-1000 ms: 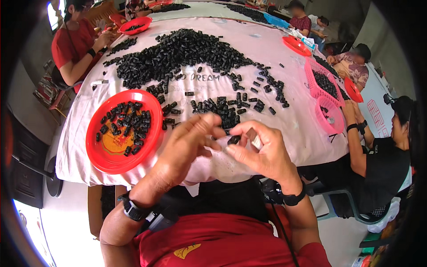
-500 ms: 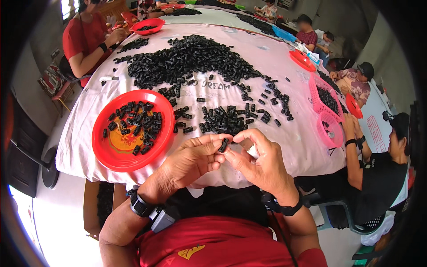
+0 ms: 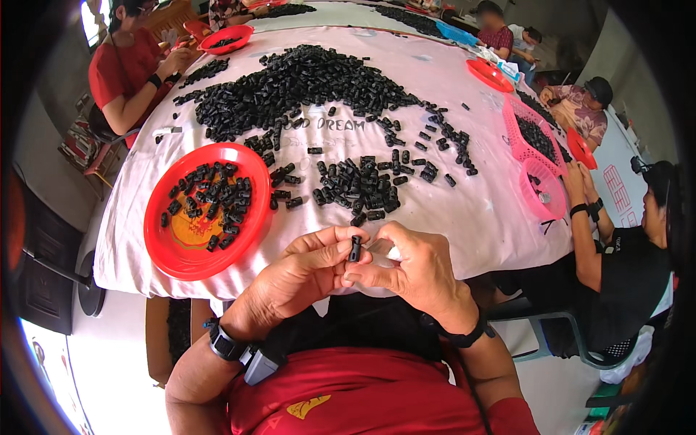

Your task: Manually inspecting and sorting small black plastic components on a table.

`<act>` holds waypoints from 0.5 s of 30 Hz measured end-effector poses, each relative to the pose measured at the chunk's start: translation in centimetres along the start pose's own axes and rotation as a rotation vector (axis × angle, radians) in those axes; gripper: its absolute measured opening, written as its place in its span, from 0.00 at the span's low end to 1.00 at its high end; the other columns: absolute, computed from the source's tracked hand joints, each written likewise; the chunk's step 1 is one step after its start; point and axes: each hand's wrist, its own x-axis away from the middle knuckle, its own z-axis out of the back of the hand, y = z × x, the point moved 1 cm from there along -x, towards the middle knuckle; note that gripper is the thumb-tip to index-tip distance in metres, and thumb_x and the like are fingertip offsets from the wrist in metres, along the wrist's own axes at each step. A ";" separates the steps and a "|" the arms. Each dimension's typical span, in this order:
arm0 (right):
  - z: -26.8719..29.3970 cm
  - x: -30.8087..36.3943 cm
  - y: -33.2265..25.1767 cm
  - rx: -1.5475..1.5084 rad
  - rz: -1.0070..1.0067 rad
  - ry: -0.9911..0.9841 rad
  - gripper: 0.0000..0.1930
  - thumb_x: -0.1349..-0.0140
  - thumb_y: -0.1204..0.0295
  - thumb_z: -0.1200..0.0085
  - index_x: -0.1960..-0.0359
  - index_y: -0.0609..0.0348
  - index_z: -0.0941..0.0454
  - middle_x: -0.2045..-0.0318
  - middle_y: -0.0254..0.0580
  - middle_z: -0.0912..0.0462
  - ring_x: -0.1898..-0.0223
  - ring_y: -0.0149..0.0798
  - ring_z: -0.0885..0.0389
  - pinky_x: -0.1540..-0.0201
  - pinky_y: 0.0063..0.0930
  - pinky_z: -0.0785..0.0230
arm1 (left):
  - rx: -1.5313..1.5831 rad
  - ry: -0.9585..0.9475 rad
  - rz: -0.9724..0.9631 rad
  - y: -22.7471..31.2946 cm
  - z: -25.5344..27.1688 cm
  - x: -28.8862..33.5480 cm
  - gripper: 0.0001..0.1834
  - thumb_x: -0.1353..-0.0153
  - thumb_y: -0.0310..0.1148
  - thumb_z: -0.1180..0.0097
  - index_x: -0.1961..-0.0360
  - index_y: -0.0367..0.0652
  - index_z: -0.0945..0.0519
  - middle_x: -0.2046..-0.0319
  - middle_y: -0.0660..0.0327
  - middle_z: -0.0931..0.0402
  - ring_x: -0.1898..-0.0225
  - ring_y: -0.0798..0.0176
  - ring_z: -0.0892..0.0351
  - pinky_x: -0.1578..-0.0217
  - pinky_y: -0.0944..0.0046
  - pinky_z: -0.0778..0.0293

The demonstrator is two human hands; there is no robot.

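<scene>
My left hand [image 3: 301, 272] pinches a small black plastic piece [image 3: 354, 249] between thumb and fingers, over the table's near edge. My right hand [image 3: 417, 268] is closed beside it, the thumb reaching to just below the piece. Something whitish [image 3: 394, 253] shows among the right fingers, too hidden to name. To the left of my hands lies a round red plate [image 3: 255, 230] with an orange patterned bottom, holding many similar black pieces. A small heap of black pieces [image 3: 355, 181] is spread on the cloth just beyond my fingers.
A large pile of black pieces [image 3: 304, 83] covers the middle of the pale pink tablecloth [image 3: 464, 217]. Pink baskets [image 3: 542, 190] stand at the right edge. A red bowl [image 3: 226, 40] is at the far left. Several people sit around the table, one close on my right [image 3: 631, 268].
The black piece has turned more upright in my left fingers. My right thumb has moved left, and its fingers have curled in more. The view has shifted slightly.
</scene>
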 end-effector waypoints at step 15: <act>-0.7 0.3 -0.3 -0.363 -0.104 -0.001 0.09 0.41 0.71 0.38 0.63 0.60 0.23 0.77 0.42 0.18 0.75 0.33 0.16 0.75 0.23 0.29 | -0.024 0.100 -0.080 -0.9 1.3 -0.3 0.12 0.34 0.32 0.46 0.51 0.44 0.23 0.65 0.67 0.22 0.67 0.74 0.26 0.62 0.73 0.27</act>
